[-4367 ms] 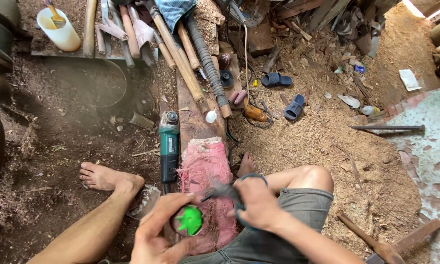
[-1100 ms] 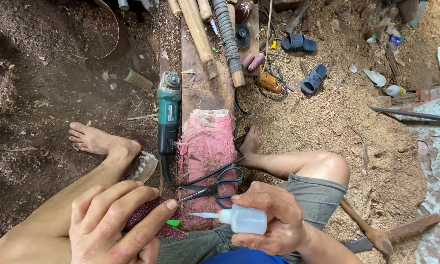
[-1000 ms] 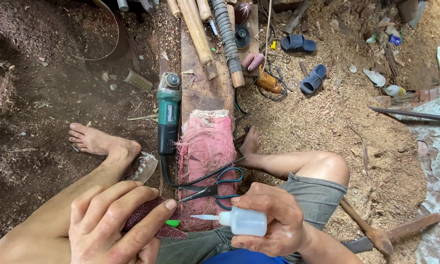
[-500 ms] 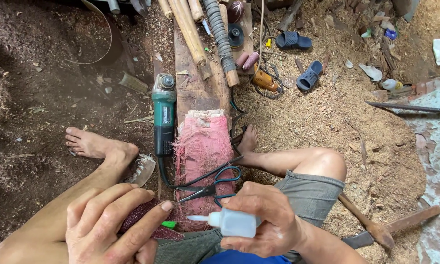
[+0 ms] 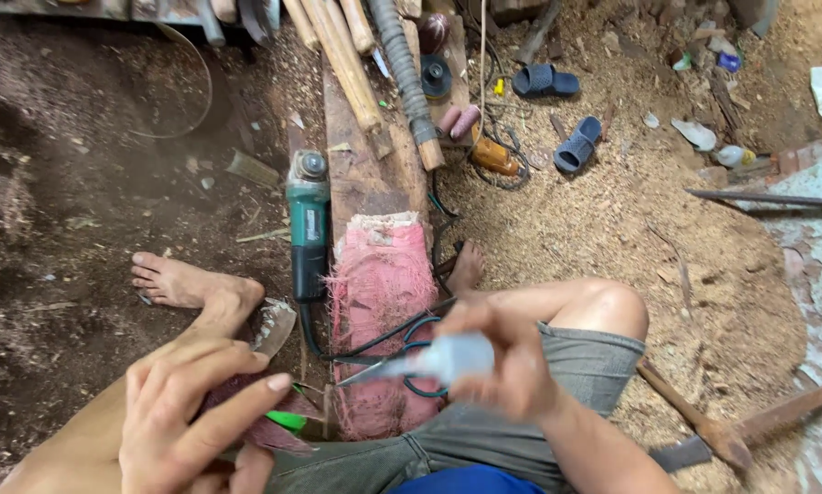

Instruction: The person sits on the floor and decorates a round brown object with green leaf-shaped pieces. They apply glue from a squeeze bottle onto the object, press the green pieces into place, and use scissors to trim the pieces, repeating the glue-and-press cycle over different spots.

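We see the right hand (image 5: pixel 507 361) closed around a small white squeeze bottle (image 5: pixel 452 357), blurred, its thin nozzle pointing left toward the other hand. The left hand (image 5: pixel 187 416) has its fingers spread and curved over a dark reddish-brown piece (image 5: pixel 260 425), holding it against the thigh; a bright green bit (image 5: pixel 288 421) shows just under the fingertips. How firmly that hand grips we cannot tell.

Just beyond the bottle, a pair of dark-handled scissors (image 5: pixel 411 352) lies on a frayed pink cloth (image 5: pixel 379 302) that covers the near end of a long wooden plank (image 5: pixel 365 174). A green angle grinder (image 5: pixel 308 224) lies along the plank's left edge, its black cord curling toward the scissors. The bare left foot (image 5: pixel 192 288) rests on dark soil to the left; the right foot (image 5: pixel 469 265) touches the cloth's right side.

Farther out, wooden handles (image 5: pixel 338 55) and a ribbed grey hose (image 5: pixel 406 78) lie across the plank's far end. Two blue sandals (image 5: pixel 557 114) sit on the sawdust-covered ground to the right.
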